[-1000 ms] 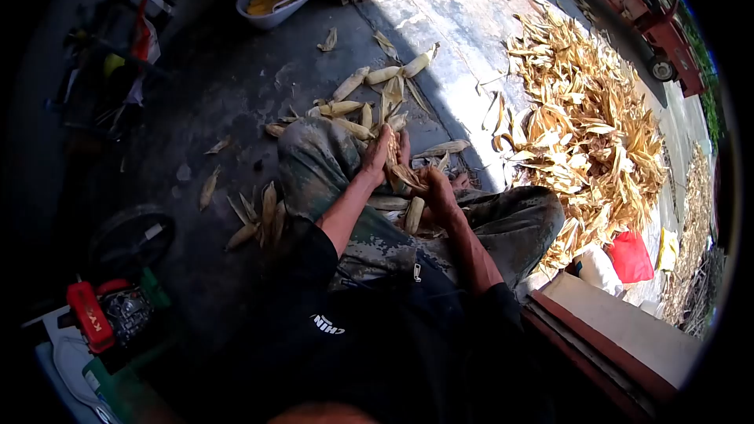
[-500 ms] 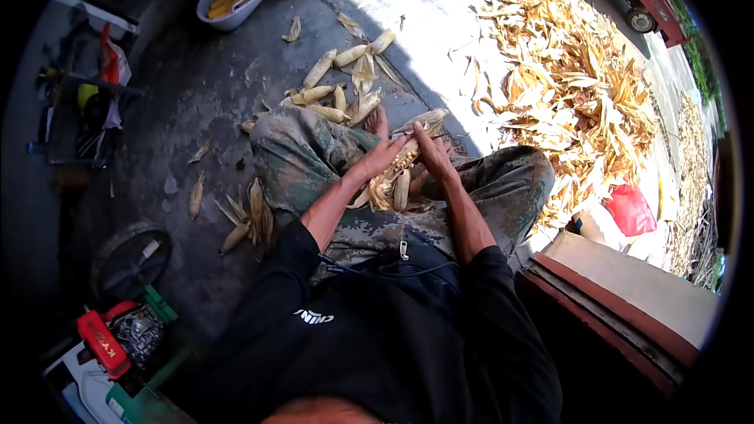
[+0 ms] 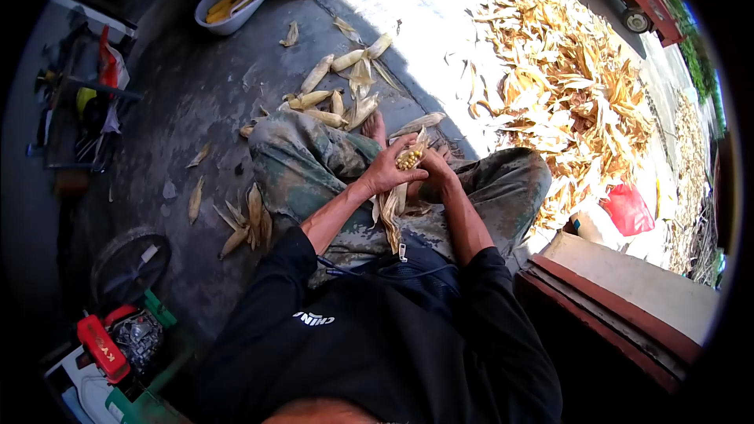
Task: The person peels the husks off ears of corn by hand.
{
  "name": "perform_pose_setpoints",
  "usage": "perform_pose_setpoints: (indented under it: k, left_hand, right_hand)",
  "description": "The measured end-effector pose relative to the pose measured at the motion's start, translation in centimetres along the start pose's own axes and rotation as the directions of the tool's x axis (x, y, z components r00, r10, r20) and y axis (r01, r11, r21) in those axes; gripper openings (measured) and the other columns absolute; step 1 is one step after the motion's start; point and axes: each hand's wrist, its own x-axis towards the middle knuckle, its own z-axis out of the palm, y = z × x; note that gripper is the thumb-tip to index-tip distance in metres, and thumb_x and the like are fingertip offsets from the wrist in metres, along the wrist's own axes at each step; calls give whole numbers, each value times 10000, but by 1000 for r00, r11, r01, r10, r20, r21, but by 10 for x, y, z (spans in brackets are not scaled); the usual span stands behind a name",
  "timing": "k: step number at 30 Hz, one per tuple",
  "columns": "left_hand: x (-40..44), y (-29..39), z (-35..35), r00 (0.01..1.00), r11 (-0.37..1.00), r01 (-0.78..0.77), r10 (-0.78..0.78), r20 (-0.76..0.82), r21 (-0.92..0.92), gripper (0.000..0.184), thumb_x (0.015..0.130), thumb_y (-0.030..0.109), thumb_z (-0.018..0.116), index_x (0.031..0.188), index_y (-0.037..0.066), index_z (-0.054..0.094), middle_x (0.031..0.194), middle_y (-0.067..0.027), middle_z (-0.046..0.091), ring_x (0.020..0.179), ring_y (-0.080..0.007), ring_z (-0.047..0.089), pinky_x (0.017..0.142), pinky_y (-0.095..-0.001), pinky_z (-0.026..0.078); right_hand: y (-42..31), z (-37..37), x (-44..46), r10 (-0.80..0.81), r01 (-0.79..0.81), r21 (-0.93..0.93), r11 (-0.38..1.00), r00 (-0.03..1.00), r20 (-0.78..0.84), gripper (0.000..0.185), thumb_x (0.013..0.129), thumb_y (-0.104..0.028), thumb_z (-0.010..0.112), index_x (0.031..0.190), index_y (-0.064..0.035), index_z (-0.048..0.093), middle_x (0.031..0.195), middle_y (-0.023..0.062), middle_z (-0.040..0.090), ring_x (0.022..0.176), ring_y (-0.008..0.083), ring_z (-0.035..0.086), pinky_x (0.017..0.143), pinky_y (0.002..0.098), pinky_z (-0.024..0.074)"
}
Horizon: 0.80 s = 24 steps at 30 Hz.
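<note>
Over my crossed legs, my left hand (image 3: 386, 169) is wrapped round an ear of corn (image 3: 410, 159) whose yellow kernels show between both hands. My right hand (image 3: 433, 166) closes on the same ear from the right side. Loose pale husk stands up at the far end of the ear. Below the hands, dry husk leaves (image 3: 389, 216) hang down toward my waist. Just beyond my feet lie several ears still in husk (image 3: 317, 74), and one more husked-over ear (image 3: 420, 124) rests right behind the hands.
A large husk heap (image 3: 577, 94) spreads at the right in sunlight. At the upper left a white tub (image 3: 229, 25) holds yellow corn. A red engine (image 3: 104, 348) and a black wheel (image 3: 132, 267) stand at lower left. A red bag (image 3: 628, 210) lies right, beside a door frame (image 3: 620, 306).
Since half a second ago, the ear has turned more upright between my hands, and husk now hangs lower toward my waist. My left hand has shifted round the ear.
</note>
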Motion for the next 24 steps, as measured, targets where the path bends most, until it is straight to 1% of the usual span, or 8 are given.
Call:
perform_pose_setpoints:
  k: [2,6,10,13,16,19,22,24]
  left_hand:
    - [-2,-17,1,997,996,74,-73,32,-44,666,771,282,818,1300,23,509,1094,-94,639,1002,-140,595,864,-287,494]
    - [2,-23,-2,962,957,270,-272,-5,-109,456,837,324,756,1138,10,619,900,-28,659,797,-92,610,671,-270,520]
    - [13,-43,-6,942,984,42,19,-335,175,458,918,396,640,1146,0,599,902,-50,659,753,-116,604,671,-261,501]
    - [14,-19,-17,888,996,90,-78,-453,5,422,955,399,581,1067,-8,607,882,-61,668,737,-133,623,687,-265,496]
    - [15,-10,-21,868,929,-6,-179,-463,-371,338,978,376,549,939,41,579,738,-4,549,683,-103,584,606,-262,459]
    - [21,-20,-34,885,820,-3,-264,-382,-573,348,979,377,548,806,74,540,711,5,543,655,-97,566,603,-258,462]
    - [16,-33,-33,898,764,172,-381,-220,-621,341,970,411,551,808,113,515,694,15,542,649,-101,574,609,-263,480]
    - [20,-43,-37,932,649,123,-335,-137,-751,240,966,288,548,954,50,579,832,-54,622,747,-132,599,699,-291,491]
  right_hand:
    - [14,0,-2,-277,262,-408,874,961,22,402,944,-395,531,1078,-30,633,941,142,671,842,250,669,712,356,523]
    - [29,-5,23,175,-306,-225,925,869,-462,560,939,-479,491,840,47,655,647,192,630,647,311,659,617,413,499]
    - [49,-9,19,0,-233,-401,886,864,-503,628,965,-452,468,675,83,623,507,134,572,402,231,569,430,349,466]
    - [72,-7,16,-313,-213,-826,522,853,-418,621,958,-441,448,729,94,667,546,203,602,475,324,601,552,390,509]
    - [73,-4,17,117,-494,-542,680,803,-585,617,927,-458,459,770,93,688,592,264,609,682,420,641,733,431,508]
    - [73,-4,9,-553,-433,-882,185,696,-458,589,879,-458,498,768,86,692,666,257,636,809,415,659,805,448,493]
    - [27,-10,-4,233,-383,-257,887,853,-467,443,830,-342,603,958,74,684,788,176,684,759,271,670,766,388,521]
    - [15,-8,1,-108,-207,-417,885,781,-616,421,814,-285,674,1110,12,641,951,176,679,889,264,660,822,398,505]
